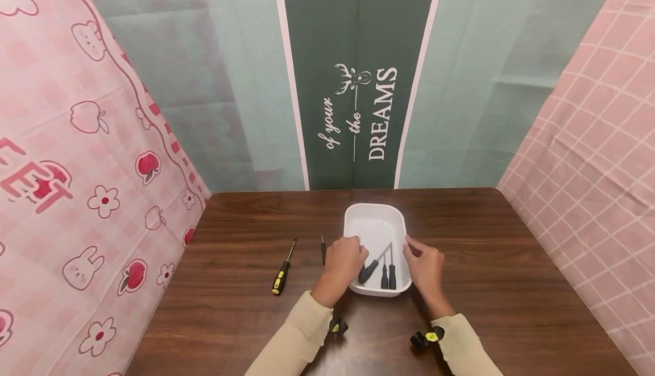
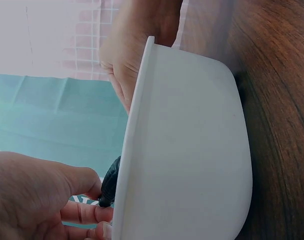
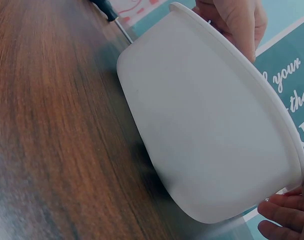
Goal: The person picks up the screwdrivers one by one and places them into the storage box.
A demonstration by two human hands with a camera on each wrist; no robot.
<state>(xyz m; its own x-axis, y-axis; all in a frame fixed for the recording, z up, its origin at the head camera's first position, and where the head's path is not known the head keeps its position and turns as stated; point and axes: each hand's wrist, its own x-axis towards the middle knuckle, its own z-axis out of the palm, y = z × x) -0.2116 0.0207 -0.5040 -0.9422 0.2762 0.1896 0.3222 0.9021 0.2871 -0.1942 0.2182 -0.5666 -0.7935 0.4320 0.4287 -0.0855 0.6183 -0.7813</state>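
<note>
A white tray [image 1: 376, 293] sits on the table between both hands. My left hand [image 1: 344, 262] is over its left rim and pinches a dark-handled screwdriver [image 2: 110, 184] between thumb and fingers; in the head view the hand hides most of this tool. At the opposite side, my right hand [image 1: 426, 268] holds the tray's right rim between thumb and fingers. Inside the tray lie a thick-handled black screwdriver [image 1: 368, 272] set at a slant, a slim black screwdriver [image 1: 385, 279] and another black screwdriver [image 1: 392, 277] beside it.
Left of the tray, a black and yellow screwdriver [image 1: 280, 279] lies on the brown wooden table [image 1: 245, 234]. Closer to the tray is a slim dark screwdriver [image 1: 323, 251], partly covered by the left hand. Printed cloths hang behind and at both sides.
</note>
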